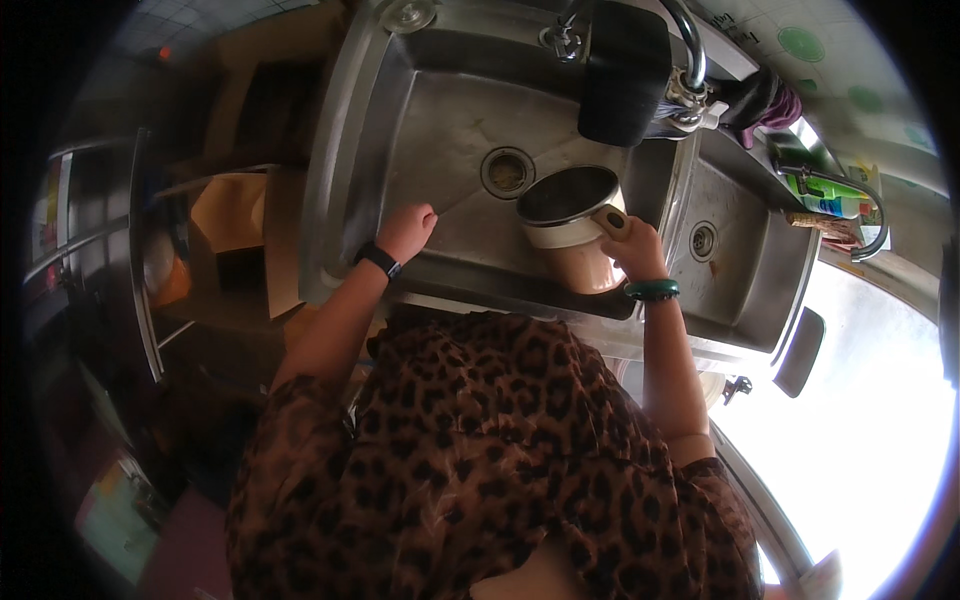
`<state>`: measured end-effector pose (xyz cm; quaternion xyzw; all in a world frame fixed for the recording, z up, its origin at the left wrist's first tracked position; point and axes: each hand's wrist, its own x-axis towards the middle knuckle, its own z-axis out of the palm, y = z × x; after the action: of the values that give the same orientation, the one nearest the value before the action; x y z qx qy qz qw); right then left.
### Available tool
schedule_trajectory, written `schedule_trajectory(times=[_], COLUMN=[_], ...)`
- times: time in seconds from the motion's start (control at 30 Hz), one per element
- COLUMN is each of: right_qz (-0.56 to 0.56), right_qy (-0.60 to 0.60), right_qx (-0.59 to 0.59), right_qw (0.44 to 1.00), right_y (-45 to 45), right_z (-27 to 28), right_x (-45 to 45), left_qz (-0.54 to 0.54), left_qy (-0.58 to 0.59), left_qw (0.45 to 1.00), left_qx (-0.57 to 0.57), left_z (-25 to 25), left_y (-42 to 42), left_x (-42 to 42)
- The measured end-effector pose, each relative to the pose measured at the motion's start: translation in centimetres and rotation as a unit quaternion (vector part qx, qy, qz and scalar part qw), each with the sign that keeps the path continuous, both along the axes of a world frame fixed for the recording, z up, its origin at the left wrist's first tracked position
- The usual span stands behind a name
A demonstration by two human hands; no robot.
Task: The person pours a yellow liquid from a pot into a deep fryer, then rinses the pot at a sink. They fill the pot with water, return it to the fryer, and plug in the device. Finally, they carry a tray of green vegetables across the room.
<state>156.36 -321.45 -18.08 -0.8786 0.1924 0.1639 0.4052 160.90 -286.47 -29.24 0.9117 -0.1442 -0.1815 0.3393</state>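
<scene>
My right hand (637,244) grips the handle of a cream-coloured pot (577,255) with a metal rim, held over the right part of the large stainless steel sink basin (450,127). The pot's mouth is turned up towards me and its inside looks dark. My left hand (409,231) is curled into a loose fist above the basin's near left side, with nothing visible in it. Between and beyond the hands lies the basin's drain (508,172), with some bits in its strainer.
A black panel (626,71) and a chrome faucet (686,94) stand over the basin's far right. A smaller basin (731,247) adjoins on the right, with bottles (832,196) behind it. An open cardboard box (285,240) stands left of the sink.
</scene>
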Motion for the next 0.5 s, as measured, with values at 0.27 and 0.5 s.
schedule_trajectory(times=[0.27,0.5], right_qz=[0.078,0.237], right_qy=[0.097,0.135], right_qx=[-0.021,-0.144], right_qw=[0.992,0.951], right_y=[3.4,5.0], right_z=[-0.8,-3.4], right_x=[3.9,7.0], left_qz=[0.023,0.036], left_qy=[-0.117,-0.158], left_qw=[0.991,0.986], left_qx=[0.054,0.027], left_z=[3.1,3.2], left_y=[2.0,2.5], left_x=[-5.3,-7.5])
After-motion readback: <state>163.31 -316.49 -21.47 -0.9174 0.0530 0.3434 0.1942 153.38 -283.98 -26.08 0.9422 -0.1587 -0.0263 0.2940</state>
